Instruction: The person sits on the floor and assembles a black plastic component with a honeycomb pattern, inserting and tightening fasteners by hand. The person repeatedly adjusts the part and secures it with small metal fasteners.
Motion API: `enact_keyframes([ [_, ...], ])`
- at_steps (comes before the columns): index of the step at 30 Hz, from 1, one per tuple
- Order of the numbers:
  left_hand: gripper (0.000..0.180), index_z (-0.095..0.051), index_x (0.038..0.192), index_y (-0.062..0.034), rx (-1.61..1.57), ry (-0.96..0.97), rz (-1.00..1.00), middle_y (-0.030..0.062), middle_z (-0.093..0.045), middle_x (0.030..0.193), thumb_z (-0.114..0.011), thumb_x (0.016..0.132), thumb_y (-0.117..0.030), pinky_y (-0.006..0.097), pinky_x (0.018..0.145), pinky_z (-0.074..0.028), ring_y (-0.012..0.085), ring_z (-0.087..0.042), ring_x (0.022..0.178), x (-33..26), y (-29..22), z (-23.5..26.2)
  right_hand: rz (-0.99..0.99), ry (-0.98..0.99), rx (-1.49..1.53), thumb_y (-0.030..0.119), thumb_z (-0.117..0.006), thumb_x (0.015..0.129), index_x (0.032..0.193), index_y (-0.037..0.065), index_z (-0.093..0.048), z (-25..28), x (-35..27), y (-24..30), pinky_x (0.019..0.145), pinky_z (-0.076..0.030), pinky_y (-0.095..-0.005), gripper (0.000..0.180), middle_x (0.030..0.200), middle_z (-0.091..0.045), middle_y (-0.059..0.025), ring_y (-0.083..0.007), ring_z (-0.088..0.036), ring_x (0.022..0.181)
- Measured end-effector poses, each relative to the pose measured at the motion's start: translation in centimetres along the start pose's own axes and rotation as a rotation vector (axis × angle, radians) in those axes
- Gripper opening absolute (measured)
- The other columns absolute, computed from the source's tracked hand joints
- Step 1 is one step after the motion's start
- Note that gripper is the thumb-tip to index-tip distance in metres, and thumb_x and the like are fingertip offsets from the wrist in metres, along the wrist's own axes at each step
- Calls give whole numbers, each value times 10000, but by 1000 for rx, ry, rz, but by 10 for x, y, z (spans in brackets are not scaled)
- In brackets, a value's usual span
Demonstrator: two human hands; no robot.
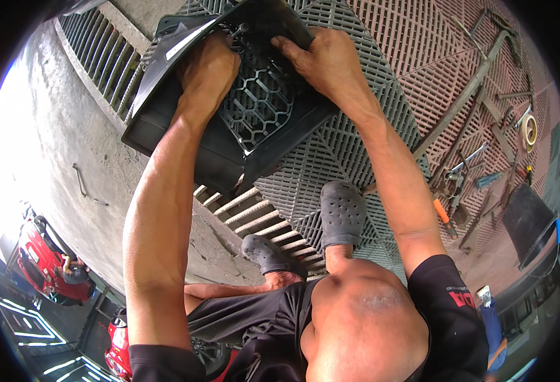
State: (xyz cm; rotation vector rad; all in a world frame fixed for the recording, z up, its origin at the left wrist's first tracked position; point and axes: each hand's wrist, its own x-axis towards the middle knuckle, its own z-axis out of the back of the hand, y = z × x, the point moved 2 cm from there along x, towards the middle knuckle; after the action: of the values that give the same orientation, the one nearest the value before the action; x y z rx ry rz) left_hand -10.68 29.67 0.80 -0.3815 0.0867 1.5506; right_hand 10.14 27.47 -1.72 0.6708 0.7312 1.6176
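A black plastic panel with a honeycomb mesh grille in its middle is held up in front of me, tilted, over the floor grating. My right hand grips its far right edge, thumb on the near face and fingers hidden behind. Inside the panel's raised left side, my left hand is closed in a fist beside the mesh. Its fingertips are turned away, and whatever they hold is hidden. A pale label strip shows on the panel's upper left flap.
Slatted plastic tiles and a drain grate lie under my clogs. Long metal bars, a tape roll, an orange-handled tool and a black sheet lie at right. A wrench rests on concrete at left; a red vehicle stands beyond.
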Motion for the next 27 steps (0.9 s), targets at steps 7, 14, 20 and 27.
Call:
enact_keyframes([
  [7,369,-693,1119,34,-268,50,302,254,-721,1093,-578,882,-225,497,844,-525,409,-695,974,-1,-30,-24,-57,-4,37,394,-751,937,776,10,-731,-2,-1,-4,496,-465,-390,417,517,-584,-119,-268,-591,453],
  [14,147,-521,1028,-8,-1819,167,654,84,-543,751,-399,1046,-87,246,459,-279,121,-446,546,-7,-48,-37,-40,-61,14,444,-755,918,757,-25,-707,-4,4,-4,510,-471,-403,498,530,-577,-161,-303,-585,466],
  [20,292,-672,1138,11,-693,94,422,216,-704,1028,-530,944,-154,457,823,-535,368,-678,872,-36,-29,-17,-32,-22,-32,439,-747,925,734,-30,-698,1,-1,-4,508,-472,-414,510,519,-570,-162,-317,-588,461],
  [27,365,-692,1188,-68,46,-30,91,255,-698,1168,-482,968,-269,508,971,-503,476,-635,1120,-22,-16,19,-58,2,14,449,-767,885,657,-25,-690,-2,1,0,554,-509,-473,532,558,-601,-207,-387,-634,540],
])
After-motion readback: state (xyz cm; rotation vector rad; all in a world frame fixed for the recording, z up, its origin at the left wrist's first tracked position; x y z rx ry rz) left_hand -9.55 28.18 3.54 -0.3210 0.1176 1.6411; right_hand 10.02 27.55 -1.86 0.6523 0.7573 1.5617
